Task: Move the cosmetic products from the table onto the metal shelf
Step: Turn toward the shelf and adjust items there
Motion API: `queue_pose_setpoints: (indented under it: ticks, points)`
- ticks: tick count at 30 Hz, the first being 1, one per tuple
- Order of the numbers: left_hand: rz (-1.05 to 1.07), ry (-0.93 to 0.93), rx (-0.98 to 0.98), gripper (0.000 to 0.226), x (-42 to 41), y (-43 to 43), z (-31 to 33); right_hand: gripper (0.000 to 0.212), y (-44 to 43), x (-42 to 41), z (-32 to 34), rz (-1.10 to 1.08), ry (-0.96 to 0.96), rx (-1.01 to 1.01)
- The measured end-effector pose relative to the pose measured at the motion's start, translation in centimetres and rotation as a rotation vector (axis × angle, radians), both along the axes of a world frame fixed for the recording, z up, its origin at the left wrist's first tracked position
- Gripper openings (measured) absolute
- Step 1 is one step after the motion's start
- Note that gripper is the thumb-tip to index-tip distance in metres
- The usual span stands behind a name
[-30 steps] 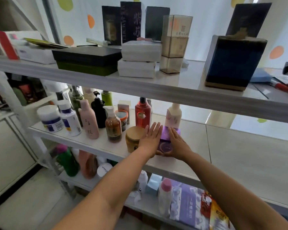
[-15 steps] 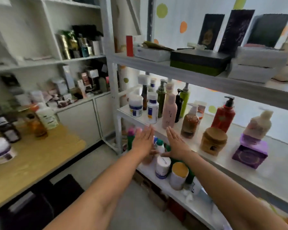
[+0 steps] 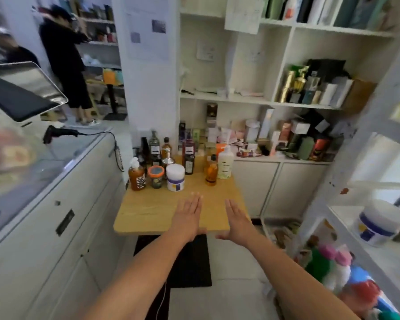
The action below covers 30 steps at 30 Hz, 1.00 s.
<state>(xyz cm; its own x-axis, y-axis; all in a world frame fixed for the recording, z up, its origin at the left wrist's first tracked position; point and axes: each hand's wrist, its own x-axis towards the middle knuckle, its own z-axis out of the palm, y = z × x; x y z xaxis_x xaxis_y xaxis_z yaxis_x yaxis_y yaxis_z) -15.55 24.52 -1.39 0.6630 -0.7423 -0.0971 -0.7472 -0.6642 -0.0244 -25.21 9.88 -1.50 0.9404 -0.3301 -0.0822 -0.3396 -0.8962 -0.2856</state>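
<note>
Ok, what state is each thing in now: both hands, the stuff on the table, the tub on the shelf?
left hand: open, fingers straight, holding nothing.
right hand: open, holding nothing.
white jar: upright on the wooden table, lid on.
amber pump bottle: upright, untouched.
orange-lidded jar: upright, lid on.
white lotion bottle: upright, untouched.
white tub: upright on the metal shelf, lid on.

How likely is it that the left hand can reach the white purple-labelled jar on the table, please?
Probably yes: the left hand is open and empty, held out toward the wooden table, and the white jar stands in the front row with only bare tabletop between them.
</note>
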Motion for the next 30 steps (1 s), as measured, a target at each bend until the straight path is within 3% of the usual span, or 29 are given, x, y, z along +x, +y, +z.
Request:
queue_pose_setpoints:
  ticks: [10,16,23,30]
  points:
    - [0.424,-0.074,0.0,0.102,14.8,4.8,-0.3,0.123,1.9,21.0,0.5,0.406,-0.022,0.051]
    - [0.542,-0.025,0.061,0.1,19.7,7.9,-1.9,0.122,4.5,28.9,-1.6,0.521,0.003,0.057]
    - [0.518,-0.02,0.041,0.104,31.1,9.9,-3.5,0.121,6.9,39.2,-3.7,0.497,0.014,0.079]
    - [0.374,0.004,0.111,0.099,41.1,10.0,-5.0,0.123,9.1,47.6,-4.8,0.338,0.041,0.055]
